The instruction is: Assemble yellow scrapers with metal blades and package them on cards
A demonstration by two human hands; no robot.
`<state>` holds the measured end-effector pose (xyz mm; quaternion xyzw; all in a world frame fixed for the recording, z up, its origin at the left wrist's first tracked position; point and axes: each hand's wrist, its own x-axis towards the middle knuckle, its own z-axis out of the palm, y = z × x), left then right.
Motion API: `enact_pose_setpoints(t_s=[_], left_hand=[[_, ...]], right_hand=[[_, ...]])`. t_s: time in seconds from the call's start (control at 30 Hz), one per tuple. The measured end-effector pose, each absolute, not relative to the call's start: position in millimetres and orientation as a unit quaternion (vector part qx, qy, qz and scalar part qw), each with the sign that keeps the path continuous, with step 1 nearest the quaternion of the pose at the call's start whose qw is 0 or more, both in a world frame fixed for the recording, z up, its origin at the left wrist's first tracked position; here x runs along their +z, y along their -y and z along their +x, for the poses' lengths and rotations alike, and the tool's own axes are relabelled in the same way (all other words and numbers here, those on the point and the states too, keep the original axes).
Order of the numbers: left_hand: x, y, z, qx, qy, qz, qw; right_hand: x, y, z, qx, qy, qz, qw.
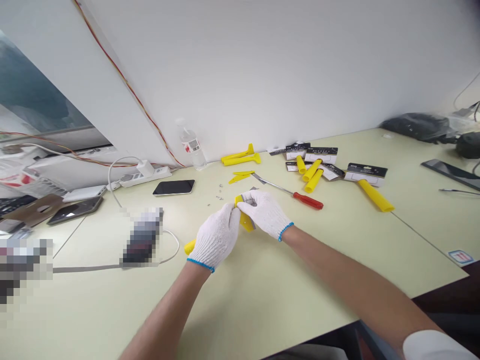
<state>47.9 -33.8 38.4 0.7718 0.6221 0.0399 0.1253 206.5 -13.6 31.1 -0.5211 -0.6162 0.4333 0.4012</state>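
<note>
In white knit gloves with blue cuffs, both of my hands meet over the table around a yellow scraper (246,221). My left hand (218,235) is wrapped round its handle, whose end pokes out at the wrist side. The fingers of my right hand (263,211) pinch at the scraper's head, beside a grey metal blade edge. Fingertips hide what exactly the right hand grips there. Just beyond lie small loose screws (220,191), yellow plastic plates (240,176) and a screwdriver (307,200) with a red handle.
Two yellow handles (241,159) lie by the wall near a water bottle (193,147). Several carded yellow scrapers (313,172) sit at the back right, one more (376,195) further right. A phone (174,187), power strip (146,176) and cable are at left.
</note>
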Motion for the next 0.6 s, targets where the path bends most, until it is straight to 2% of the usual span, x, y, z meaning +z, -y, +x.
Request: enact_pose_setpoints(t_s=[0.23,0.47,0.6], left_hand=[[32,35,47,-0.005,-0.563,0.826,0.039],[31,35,48,0.109,-0.626,0.761,0.130],[32,35,47,0.115,-0.623,0.759,0.151]], right_hand=[[29,11,210,0.455,0.594,-0.532,0.396],[21,2,220,0.588,0.511,-0.483,0.401],[25,3,223,0.650,0.474,-0.480,0.351]])
